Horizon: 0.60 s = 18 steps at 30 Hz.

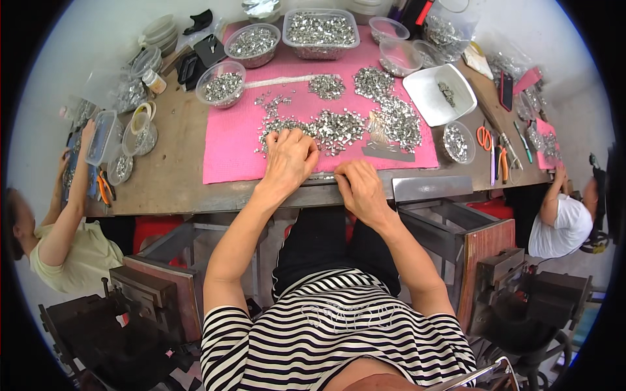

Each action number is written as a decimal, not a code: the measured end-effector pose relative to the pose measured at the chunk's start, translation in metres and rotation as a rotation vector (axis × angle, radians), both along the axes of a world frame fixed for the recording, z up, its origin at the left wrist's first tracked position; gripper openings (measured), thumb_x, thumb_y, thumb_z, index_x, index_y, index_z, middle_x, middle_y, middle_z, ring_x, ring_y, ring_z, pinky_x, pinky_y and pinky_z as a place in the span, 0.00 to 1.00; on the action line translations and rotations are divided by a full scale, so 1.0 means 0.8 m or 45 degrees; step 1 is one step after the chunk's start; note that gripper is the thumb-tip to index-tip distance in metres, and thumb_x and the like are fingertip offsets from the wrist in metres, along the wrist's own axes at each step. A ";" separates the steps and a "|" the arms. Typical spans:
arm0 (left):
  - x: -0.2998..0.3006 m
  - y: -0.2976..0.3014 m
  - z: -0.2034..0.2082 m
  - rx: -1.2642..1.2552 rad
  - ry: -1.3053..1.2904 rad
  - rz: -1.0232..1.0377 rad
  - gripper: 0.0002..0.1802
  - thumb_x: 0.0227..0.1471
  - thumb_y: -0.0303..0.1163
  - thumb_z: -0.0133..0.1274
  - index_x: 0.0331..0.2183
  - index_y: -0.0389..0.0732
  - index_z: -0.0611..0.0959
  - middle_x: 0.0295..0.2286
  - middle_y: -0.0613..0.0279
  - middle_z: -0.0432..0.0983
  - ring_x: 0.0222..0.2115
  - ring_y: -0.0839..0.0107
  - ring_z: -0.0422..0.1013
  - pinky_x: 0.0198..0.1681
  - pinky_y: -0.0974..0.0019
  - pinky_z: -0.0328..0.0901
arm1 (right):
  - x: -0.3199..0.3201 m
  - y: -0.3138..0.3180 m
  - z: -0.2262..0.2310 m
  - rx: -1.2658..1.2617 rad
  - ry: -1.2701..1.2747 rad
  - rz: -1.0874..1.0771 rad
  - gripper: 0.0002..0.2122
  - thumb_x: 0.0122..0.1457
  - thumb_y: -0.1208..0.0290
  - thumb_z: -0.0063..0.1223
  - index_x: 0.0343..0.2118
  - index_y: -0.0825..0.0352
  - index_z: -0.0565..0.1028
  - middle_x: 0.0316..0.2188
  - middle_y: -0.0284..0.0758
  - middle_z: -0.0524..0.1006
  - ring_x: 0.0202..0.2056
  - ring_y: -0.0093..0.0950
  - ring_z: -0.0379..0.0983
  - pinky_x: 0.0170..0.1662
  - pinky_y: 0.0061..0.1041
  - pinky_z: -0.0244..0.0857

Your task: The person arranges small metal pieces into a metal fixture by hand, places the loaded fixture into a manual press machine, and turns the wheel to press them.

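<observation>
My left hand [289, 158] is bent over the front of a heap of small shiny metal pieces [336, 129], with its fingers curled down and the tips hidden. Close by on the right, my right hand [362, 189] is curled at the table's front edge, its fingers pressed together. Between the two hands a narrow metal strip [319, 177] lies along the edge, and the right fingertips reach its end. Whatever either hand pinches is too small or hidden to name. A pink mat [228, 156] lies under the heaps. A flat grey plate [388, 154] rests beyond my right hand.
Tubs of metal pieces, including a large clear tub [321, 49], stand behind the mat. A white tray [438, 94] is at its right. Orange-handled scissors [483, 138] and pliers [502, 163] lie farther right. Co-workers sit at the left [72, 247] and right [562, 225].
</observation>
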State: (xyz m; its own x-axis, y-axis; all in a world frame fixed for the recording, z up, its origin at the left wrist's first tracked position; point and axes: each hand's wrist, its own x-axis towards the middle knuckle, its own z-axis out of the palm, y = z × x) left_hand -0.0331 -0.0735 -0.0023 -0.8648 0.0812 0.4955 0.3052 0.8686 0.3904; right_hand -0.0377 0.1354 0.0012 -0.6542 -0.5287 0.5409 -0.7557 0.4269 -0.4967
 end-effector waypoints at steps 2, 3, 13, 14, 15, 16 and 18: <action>0.001 -0.003 0.000 0.017 -0.007 -0.004 0.04 0.49 0.31 0.64 0.29 0.45 0.84 0.27 0.66 0.72 0.34 0.65 0.69 0.47 0.56 0.56 | 0.001 0.001 -0.001 0.015 0.073 0.012 0.06 0.53 0.81 0.59 0.34 0.68 0.74 0.31 0.38 0.74 0.35 0.39 0.71 0.40 0.36 0.63; 0.000 -0.004 0.000 0.048 0.005 0.000 0.05 0.49 0.32 0.64 0.30 0.45 0.84 0.27 0.67 0.72 0.34 0.65 0.69 0.47 0.56 0.55 | 0.001 0.000 -0.003 0.016 0.073 0.011 0.06 0.53 0.81 0.59 0.34 0.68 0.74 0.31 0.38 0.74 0.35 0.39 0.71 0.40 0.36 0.63; -0.007 -0.001 0.002 0.041 0.002 -0.051 0.04 0.52 0.34 0.64 0.32 0.47 0.86 0.28 0.68 0.74 0.35 0.68 0.69 0.48 0.57 0.54 | -0.013 0.012 0.010 0.033 0.086 0.173 0.06 0.53 0.79 0.62 0.33 0.68 0.76 0.35 0.37 0.77 0.36 0.36 0.74 0.42 0.34 0.64; -0.007 -0.002 0.004 0.041 0.003 -0.050 0.04 0.52 0.34 0.64 0.32 0.47 0.86 0.28 0.68 0.74 0.35 0.68 0.69 0.48 0.57 0.54 | -0.018 0.014 0.013 0.035 -0.002 0.201 0.06 0.53 0.79 0.62 0.33 0.68 0.77 0.35 0.37 0.78 0.36 0.36 0.74 0.42 0.35 0.64; -0.006 -0.004 0.006 0.152 -0.016 -0.049 0.04 0.51 0.33 0.64 0.32 0.47 0.86 0.28 0.68 0.75 0.36 0.67 0.70 0.49 0.56 0.54 | -0.022 0.013 0.015 0.039 -0.020 0.135 0.05 0.54 0.78 0.62 0.34 0.67 0.78 0.35 0.37 0.77 0.36 0.37 0.74 0.43 0.36 0.64; -0.005 -0.007 0.009 0.262 -0.035 -0.047 0.04 0.51 0.32 0.64 0.31 0.47 0.85 0.29 0.68 0.76 0.36 0.66 0.70 0.49 0.54 0.54 | -0.031 0.009 0.015 0.038 -0.019 0.137 0.05 0.54 0.78 0.62 0.34 0.67 0.78 0.35 0.37 0.77 0.36 0.37 0.74 0.43 0.36 0.64; 0.005 -0.015 0.021 0.282 -0.053 0.000 0.04 0.51 0.32 0.64 0.30 0.46 0.85 0.29 0.68 0.77 0.36 0.67 0.71 0.50 0.55 0.55 | -0.050 -0.003 0.015 0.019 0.034 0.080 0.05 0.54 0.78 0.61 0.34 0.66 0.79 0.32 0.37 0.75 0.36 0.37 0.73 0.43 0.37 0.64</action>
State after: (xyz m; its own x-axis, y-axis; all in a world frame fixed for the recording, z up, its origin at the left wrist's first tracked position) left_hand -0.0290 -0.0852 0.0147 -0.8849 -0.0258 0.4651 0.2847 0.7604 0.5837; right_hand -0.0774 0.1334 0.0128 -0.6050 -0.5761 0.5496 -0.7941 0.3855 -0.4700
